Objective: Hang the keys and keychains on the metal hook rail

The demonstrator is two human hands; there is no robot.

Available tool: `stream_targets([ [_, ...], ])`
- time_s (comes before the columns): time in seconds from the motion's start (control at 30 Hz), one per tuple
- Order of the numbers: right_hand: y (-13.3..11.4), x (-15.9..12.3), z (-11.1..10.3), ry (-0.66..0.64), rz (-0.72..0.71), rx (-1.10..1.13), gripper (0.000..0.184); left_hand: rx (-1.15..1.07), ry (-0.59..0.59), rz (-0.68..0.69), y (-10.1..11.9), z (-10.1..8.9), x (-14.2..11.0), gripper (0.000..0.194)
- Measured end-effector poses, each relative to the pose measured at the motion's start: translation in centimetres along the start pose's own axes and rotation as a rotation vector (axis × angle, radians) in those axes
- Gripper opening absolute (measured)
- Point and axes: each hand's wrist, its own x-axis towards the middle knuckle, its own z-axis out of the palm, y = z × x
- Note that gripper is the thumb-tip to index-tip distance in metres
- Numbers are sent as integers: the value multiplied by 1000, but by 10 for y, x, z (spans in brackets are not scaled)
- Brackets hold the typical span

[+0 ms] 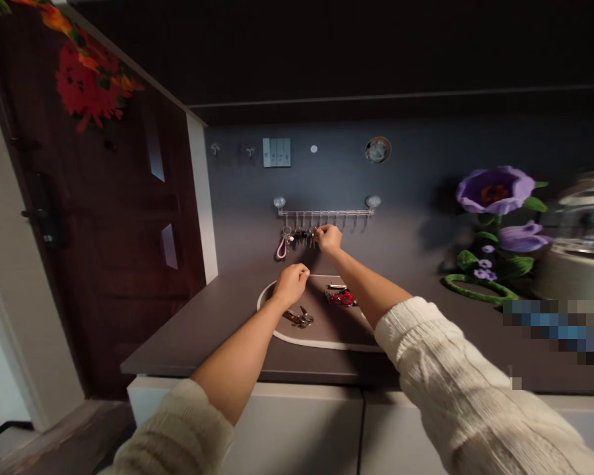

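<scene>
My right hand (pixel 329 238) is raised to the clear hook rail (pixel 327 213) on the back wall. Its thumb and fingers pinch at a bunch of keys (pixel 313 238) below the hooks. Left of it hang more dark keys (pixel 303 236) and a pink strap key ring (pixel 282 247). Lower down, my left hand (pixel 292 284) hovers over the white-rimmed tray (pixel 317 344), fingers closed; whatever they hold is hidden. On the tray lie a folding multi-tool (pixel 299 318) with metal jaws and a red pocket tool (pixel 343 298), partly behind my right forearm.
A dark cabinet (pixel 376 53) overhangs the grey counter (pixel 188 330). Purple felt flowers (pixel 495 191) and a glass-topped pale appliance (pixel 584 264) stand at right. Two small hooks (pixel 250 152) and a switch panel (pixel 276 152) are on the wall. A dark red door (pixel 129 264) is at left.
</scene>
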Motion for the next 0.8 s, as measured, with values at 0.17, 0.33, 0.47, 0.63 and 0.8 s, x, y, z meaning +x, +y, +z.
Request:
stream_targets([
  [0.17, -3, -10, -11, -47, -8, -28, 22, -276, -107, -132, -3, 1, 1, 16],
  [0.33, 3, -31, -22, -136, -53, 57, 20, -427, -340, -161, -6, -3, 0, 17],
  [0.47, 15, -57, -33, -255, -42, 142, 20, -455, -387, -173, -8, -13, -4, 19],
  [0.63, 28, -90, -49, -394, -44, 196, 18, -509, -446, -208, -13, -32, -12, 28],
  [0.8, 29, -113, -64, -450, -136, 78, 15, -499, -517, -198, -14, -49, -19, 32],
])
